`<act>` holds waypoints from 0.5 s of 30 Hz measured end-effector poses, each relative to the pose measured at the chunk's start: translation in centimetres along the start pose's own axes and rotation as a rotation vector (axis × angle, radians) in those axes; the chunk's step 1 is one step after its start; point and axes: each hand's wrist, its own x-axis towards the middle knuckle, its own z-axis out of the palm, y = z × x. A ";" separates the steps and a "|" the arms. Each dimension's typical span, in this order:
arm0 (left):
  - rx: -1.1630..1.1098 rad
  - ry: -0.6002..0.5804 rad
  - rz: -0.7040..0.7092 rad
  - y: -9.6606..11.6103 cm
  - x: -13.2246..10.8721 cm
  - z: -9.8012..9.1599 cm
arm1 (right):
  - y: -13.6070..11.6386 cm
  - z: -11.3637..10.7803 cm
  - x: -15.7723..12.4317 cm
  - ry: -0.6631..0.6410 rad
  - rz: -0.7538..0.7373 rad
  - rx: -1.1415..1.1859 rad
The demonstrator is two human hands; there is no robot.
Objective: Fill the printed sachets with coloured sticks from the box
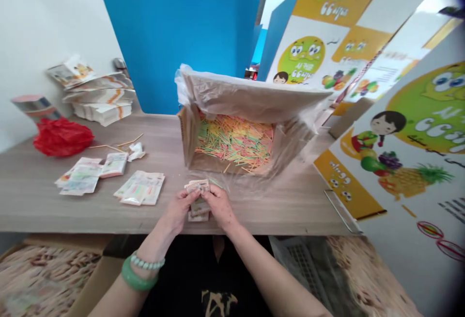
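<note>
Your forearms point(271, 264) converge; left hand point(177, 211) and right hand point(221, 208) pinch packets point(199, 206), apparently 12-to-6 lengthwise; carton point(186, 138) at 1 o'clock, nearer right.

The small, flat packets point(199, 206) you hold are beige and olive, your round bangle point(135, 278) solid green; before you, thin sticks point(236, 138) mix pink, yellow, orange and green on a grey-brown, wood-grained tabletop point(283, 213).

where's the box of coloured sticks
In the head view it sits mid-table, just beyond the left hand and right hand; behind the box stands a blue panel.
</note>
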 end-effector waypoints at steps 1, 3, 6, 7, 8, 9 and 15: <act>-0.028 0.010 0.002 -0.1 0.5 0.9 | -0.1 -1.2 -0.2 -0.019 0.006 -0.044; -0.069 0.039 -0.025 0.1 1.4 2.1 | -0.6 -4.2 0.1 -0.060 0.014 -0.219; -0.104 0.095 -0.117 0.7 2.6 2.9 | -1.9 -8.9 2.6 0.004 -0.037 -0.659; -0.101 0.106 -0.130 0.9 2.9 3.2 | -2.4 -10.2 4.0 0.046 -0.069 -0.828; -0.091 0.105 -0.132 1.0 3.1 3.5 | -2.8 -11.2 5.6 0.068 -0.099 -1.002; -0.075 0.095 -0.126 1.1 3.3 3.8 | -3.1 -11.8 7.2 0.069 -0.123 -1.161; -0.022 0.013 -0.153 1.3 4.1 4.1 | -2.5 -11.6 14.2 -0.030 -0.201 -1.456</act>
